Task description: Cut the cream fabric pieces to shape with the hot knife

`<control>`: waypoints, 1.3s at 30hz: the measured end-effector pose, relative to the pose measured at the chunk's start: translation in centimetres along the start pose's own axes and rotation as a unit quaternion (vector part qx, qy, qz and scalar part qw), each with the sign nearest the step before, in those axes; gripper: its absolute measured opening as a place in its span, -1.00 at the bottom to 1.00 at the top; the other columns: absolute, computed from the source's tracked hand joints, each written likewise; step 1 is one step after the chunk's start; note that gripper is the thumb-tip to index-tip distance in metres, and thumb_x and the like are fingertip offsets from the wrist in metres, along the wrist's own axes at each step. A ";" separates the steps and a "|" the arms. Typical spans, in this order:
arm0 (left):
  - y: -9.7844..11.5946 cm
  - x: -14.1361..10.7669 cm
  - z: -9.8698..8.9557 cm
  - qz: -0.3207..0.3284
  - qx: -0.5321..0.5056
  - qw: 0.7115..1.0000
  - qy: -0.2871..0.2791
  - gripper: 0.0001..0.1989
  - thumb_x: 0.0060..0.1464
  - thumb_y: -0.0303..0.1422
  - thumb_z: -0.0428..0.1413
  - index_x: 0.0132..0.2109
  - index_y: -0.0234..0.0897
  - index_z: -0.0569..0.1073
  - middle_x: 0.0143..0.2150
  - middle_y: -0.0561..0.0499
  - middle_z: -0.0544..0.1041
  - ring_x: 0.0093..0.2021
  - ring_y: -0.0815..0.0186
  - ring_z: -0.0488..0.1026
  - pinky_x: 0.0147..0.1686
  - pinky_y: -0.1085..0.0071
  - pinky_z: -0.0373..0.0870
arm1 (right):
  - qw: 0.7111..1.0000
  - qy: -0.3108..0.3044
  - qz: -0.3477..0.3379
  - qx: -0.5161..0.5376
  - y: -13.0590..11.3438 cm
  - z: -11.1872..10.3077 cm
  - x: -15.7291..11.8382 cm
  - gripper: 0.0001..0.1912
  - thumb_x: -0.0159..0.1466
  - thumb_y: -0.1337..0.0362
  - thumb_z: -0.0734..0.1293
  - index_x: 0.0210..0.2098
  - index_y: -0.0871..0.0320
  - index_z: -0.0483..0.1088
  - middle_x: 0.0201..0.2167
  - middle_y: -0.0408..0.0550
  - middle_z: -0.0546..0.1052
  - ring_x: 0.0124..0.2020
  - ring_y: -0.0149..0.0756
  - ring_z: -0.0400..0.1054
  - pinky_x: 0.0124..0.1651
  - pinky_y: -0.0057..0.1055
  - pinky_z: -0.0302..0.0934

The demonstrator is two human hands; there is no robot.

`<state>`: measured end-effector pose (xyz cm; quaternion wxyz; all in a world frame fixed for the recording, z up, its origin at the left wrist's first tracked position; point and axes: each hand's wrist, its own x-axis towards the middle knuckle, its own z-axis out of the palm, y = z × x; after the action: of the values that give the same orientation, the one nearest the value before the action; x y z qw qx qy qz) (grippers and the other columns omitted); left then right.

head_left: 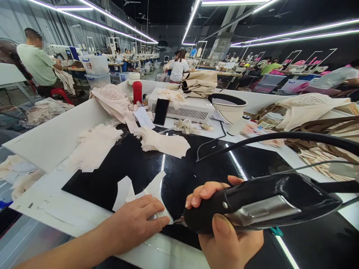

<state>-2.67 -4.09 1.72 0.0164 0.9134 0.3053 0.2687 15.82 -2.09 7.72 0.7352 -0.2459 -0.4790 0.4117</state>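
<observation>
In the head view, a black panel [182, 179] lies on a white worktop [47, 196]. At the panel's near edge, the left hand [137, 222] is palm down, fingers loosely bent, resting on pale pieces [155, 185] that overlap the panel; whether it pinches them, I cannot tell. The right hand [231, 244], over the panel's near right part, is wrapped around a black corded tool [266, 201]. The tool's metal tip [181, 221] is at the corner of the pale pieces; contact is unclear. A pale fabric pile [97, 147] overlaps the panel's left edge, and a pale stack [165, 144] lies on its far part. Beyond the panel are a phone [161, 112], a white vented box [193, 111] and a red bottle [137, 92].
</observation>
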 end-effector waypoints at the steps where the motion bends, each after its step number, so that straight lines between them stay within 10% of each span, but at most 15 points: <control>1: 0.0 0.1 0.0 0.000 0.001 1.000 0.002 -0.78 0.40 -0.53 0.01 0.07 -0.31 0.48 -0.03 -0.12 0.53 -0.03 0.21 0.50 0.10 0.26 0.53 | 1.000 0.000 -0.001 -0.001 0.0 0.0 0.0 -0.56 0.26 0.17 0.52 0.09 -0.03 0.40 -0.36 -0.18 0.49 -0.44 -0.38 0.40 -0.43 -0.40 0.43; 39: 0.2 0.4 -0.1 -0.005 0.006 1.000 0.021 -0.78 0.40 -0.53 0.00 0.04 -0.30 0.50 -0.04 -0.16 0.48 0.05 0.17 0.49 0.06 0.27 0.56 | 1.000 0.017 -0.010 -0.012 1.9 1.6 1.8 -0.58 0.26 0.23 0.47 0.07 0.00 0.35 -0.36 -0.20 0.51 -0.50 -0.37 0.39 -0.48 -0.38 0.39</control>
<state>-2.37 -4.07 2.02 0.0060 0.9061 0.3113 0.2864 14.04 0.46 7.84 0.7441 -0.2571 -0.4738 0.3947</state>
